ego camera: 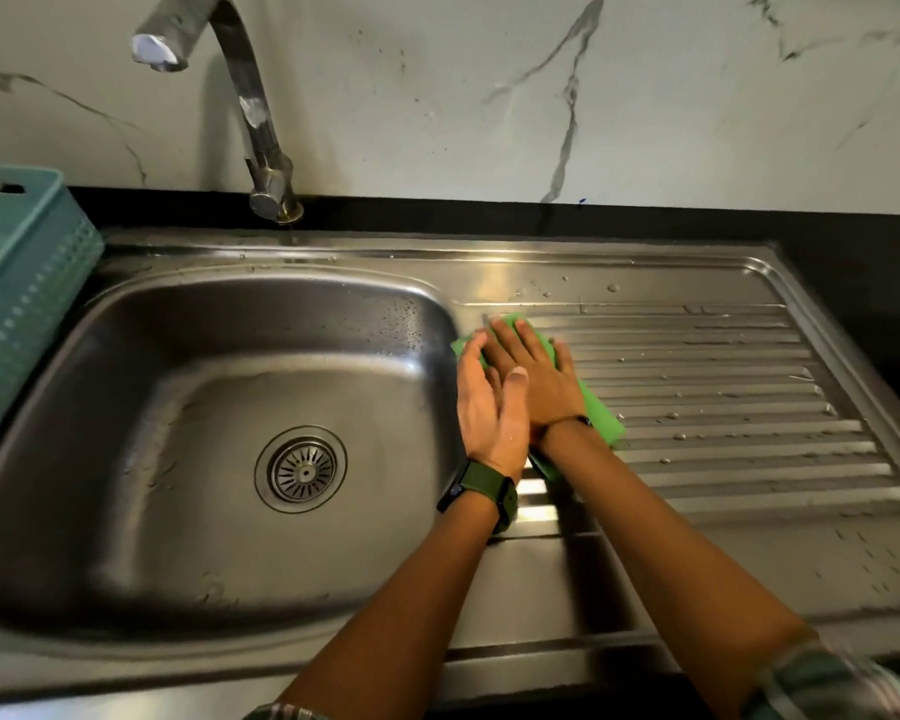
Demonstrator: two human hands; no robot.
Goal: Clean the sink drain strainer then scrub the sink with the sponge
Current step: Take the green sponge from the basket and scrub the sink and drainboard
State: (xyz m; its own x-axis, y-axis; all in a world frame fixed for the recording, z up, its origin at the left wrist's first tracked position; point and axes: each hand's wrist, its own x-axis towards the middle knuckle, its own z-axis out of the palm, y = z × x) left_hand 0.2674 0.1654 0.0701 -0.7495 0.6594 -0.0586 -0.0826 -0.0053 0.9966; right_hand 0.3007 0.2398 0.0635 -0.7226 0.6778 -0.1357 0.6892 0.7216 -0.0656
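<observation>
Green sponge pressed flat on the draining board

Green sponge [591,402] lies on the ribbed draining board [723,387], just right of the sink [126,511], at the board's left end. Right hand [541,376] lies flat on it, fingers straight & spread, palm down; nothing curled round the sponge. Left hand [489,402] rests w/ straight fingers along the right hand's left side, fingertips touching the sponge's far-left corner by the sink edge. Green-strapped watch [481,493] on left wrist, thin dark band on right wrist.

Strainer [301,469] sits in the drain at the sink's middle, well apart from both hands. Water drops on the board & sink wall. Tap [240,96] stands at the far rim, spout bent left. Teal basket [17,304] on the counter at far left, touching the sink's left rim
</observation>
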